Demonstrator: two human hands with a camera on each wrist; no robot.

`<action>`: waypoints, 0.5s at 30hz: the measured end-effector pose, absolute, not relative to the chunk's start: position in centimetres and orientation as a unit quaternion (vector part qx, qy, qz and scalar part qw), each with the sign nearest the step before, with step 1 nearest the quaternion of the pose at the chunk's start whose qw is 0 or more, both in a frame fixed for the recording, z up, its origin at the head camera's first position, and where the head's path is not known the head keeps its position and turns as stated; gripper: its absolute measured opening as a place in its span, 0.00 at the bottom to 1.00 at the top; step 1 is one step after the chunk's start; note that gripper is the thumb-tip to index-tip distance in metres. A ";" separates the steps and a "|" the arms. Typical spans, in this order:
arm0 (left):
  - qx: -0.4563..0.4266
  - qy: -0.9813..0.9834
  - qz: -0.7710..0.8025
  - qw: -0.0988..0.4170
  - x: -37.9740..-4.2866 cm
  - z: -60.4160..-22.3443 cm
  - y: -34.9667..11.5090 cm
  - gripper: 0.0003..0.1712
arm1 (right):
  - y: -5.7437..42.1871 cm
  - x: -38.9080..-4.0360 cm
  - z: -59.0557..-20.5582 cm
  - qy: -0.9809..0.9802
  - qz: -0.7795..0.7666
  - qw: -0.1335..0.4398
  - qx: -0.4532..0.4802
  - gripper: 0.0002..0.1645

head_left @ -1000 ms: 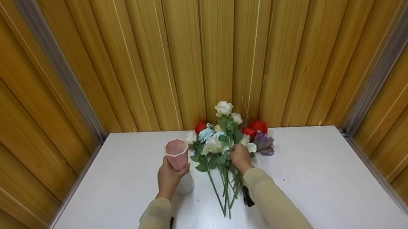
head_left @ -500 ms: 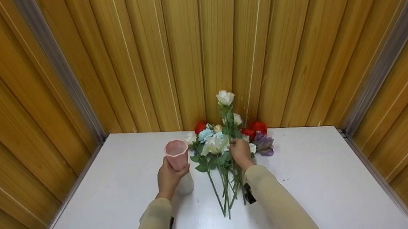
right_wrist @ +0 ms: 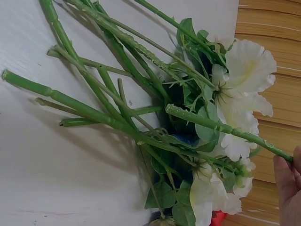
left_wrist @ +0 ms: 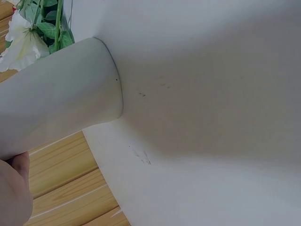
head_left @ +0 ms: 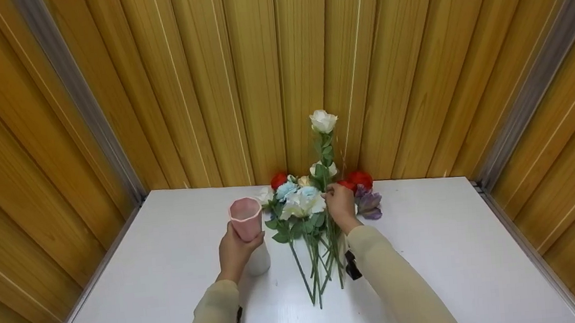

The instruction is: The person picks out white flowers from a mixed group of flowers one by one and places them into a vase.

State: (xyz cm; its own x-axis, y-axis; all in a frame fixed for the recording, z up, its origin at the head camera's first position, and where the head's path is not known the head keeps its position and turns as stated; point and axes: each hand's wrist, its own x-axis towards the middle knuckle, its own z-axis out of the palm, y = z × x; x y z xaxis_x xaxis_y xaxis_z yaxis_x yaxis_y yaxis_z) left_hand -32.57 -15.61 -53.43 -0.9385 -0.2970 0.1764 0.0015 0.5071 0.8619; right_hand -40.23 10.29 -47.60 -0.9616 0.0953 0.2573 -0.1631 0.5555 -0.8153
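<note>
A vase, pink at its faceted mouth [head_left: 246,220] and whitish below, stands upright left of the flowers. My left hand [head_left: 237,252] grips its upper part, thumb on the near right side; the left wrist view shows the pale lower body [left_wrist: 61,96] with its base at the table. With my right hand [head_left: 341,206] I pinch the green stem [right_wrist: 221,127] of a white rose [head_left: 323,121]. That rose rises above the other flowers, before the back wall. In the right wrist view the stem's cut end hangs over the pile, and only the fingertips [right_wrist: 286,176] show.
Artificial flowers lie heaped at the table's back middle: white blooms [head_left: 302,204], light blue ones [head_left: 285,190], red ones [head_left: 359,179] and a purple one [head_left: 369,204]. Their stems [head_left: 317,272] point toward me. Wood-patterned panels [head_left: 255,82] enclose the white table [head_left: 443,252].
The white rose has risen, drifting slightly right, as my right hand lifts its stem from the pile. My left hand stays around the vase. The head view has shifted a little.
</note>
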 end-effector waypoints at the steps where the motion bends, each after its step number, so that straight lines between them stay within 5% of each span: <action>1: 0.088 -0.854 -0.490 0.150 -32.6 -53.4 -15.6 0.45 | 10.3 -40.3 -47.4 -0.871 0.470 0.140 0.022 0.16; 15: 0.083 -0.854 -0.491 0.148 -32.8 -53.3 -15.7 0.44 | 9.6 -39.9 -44.3 -0.851 0.489 0.189 0.038 0.13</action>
